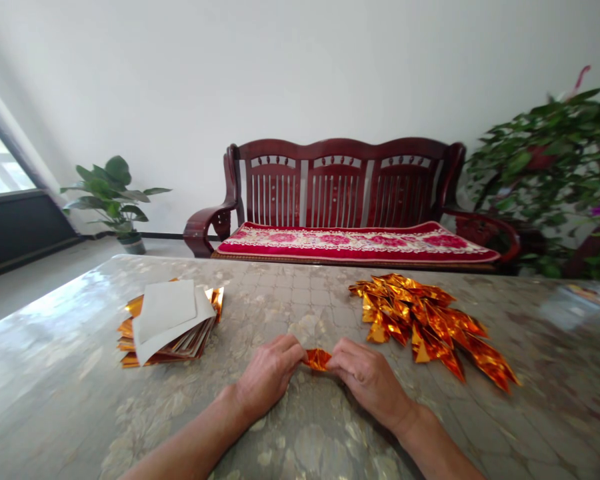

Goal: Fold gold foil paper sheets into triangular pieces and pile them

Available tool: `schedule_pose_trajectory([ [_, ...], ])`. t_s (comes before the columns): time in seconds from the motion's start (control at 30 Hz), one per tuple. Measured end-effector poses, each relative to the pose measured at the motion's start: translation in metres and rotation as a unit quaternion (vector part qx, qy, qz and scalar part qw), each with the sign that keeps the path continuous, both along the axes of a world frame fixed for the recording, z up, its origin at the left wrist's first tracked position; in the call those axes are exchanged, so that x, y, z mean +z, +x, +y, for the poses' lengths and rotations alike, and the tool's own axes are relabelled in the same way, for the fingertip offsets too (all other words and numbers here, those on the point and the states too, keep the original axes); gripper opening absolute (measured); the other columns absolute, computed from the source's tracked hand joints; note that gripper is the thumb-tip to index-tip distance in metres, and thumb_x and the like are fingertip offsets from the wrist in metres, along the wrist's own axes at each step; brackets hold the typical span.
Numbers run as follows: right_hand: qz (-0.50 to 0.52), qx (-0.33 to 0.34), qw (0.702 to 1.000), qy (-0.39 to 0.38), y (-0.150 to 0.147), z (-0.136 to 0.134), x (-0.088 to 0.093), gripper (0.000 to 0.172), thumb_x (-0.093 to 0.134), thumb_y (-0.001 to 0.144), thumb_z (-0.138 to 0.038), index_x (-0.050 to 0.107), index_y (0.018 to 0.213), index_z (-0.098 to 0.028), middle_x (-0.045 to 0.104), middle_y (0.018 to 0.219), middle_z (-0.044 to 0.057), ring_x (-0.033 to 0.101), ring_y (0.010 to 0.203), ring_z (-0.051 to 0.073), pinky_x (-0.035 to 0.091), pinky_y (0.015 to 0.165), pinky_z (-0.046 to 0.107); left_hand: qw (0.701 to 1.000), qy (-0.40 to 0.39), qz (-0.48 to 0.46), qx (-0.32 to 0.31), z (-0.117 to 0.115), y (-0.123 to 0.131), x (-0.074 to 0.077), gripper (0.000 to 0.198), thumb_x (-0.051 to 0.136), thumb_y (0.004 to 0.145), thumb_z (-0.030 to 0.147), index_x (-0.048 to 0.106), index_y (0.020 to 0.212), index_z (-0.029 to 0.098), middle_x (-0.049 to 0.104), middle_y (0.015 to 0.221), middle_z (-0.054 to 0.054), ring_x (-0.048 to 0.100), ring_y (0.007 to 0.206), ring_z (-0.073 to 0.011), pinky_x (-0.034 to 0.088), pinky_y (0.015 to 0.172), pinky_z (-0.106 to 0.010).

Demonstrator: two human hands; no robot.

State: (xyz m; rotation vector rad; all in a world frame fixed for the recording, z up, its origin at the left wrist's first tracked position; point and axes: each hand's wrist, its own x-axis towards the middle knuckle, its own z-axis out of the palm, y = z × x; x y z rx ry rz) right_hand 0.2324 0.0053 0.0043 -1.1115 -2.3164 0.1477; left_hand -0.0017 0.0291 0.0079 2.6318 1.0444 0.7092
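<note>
A small folded piece of shiny orange-gold foil paper is stretched between my hands, just above or on the table. My left hand pinches its left end, and my right hand pinches the right end. Both sets of fingertips cover the paper's ends. To the left lies a stack of square foil papers, several with their pale backs up and orange edges showing. Right of my right hand is a heap of folded foil pieces, pointed at their ends and overlapping one another.
The table has a glossy patterned cover. At its right edge lies a clear plastic bag. Behind the table stands a dark red wooden bench with a floral cushion. Potted plants flank the bench.
</note>
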Motion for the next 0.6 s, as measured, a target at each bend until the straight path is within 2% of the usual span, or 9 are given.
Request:
schedule_pose_trajectory([
  [0.23, 0.010, -0.001, 1.000, 0.000, 0.0010, 0.0011, -0.0018, 0.016, 0.056, 0.094, -0.016, 0.069, 0.087, -0.023, 0.063, 0.083, 0.001, 0.060, 0.079, 0.015, 0.042, 0.069, 0.024, 1.000, -0.001, -0.003, 0.001, -0.0027, -0.0005, -0.0014, 0.024, 0.043, 0.097, 0.015, 0.065, 0.100, 0.025, 0.063, 0.090, -0.001, 0.060, 0.085, -0.0153, 0.042, 0.075, -0.023],
  [0.4, 0.006, -0.005, 1.000, 0.017, -0.0007, 0.0026, -0.0022, 0.015, 0.056, 0.093, -0.013, 0.067, 0.086, -0.021, 0.062, 0.081, 0.001, 0.059, 0.077, 0.015, 0.041, 0.069, 0.024, 0.999, -0.031, -0.039, 0.007, -0.0031, 0.0014, -0.0038, 0.030, 0.043, 0.093, 0.008, 0.066, 0.100, 0.025, 0.063, 0.090, 0.000, 0.061, 0.087, -0.0147, 0.042, 0.076, -0.022],
  [0.6, 0.011, -0.011, 0.999, 0.033, -0.0020, 0.0013, -0.0021, 0.016, 0.055, 0.094, -0.012, 0.067, 0.089, -0.021, 0.062, 0.084, 0.001, 0.059, 0.079, 0.016, 0.042, 0.070, 0.024, 0.996, -0.053, -0.073, 0.016, -0.0052, 0.0033, -0.0042, 0.031, 0.045, 0.091, 0.006, 0.068, 0.098, 0.026, 0.063, 0.088, 0.001, 0.061, 0.085, -0.0138, 0.042, 0.075, -0.021],
])
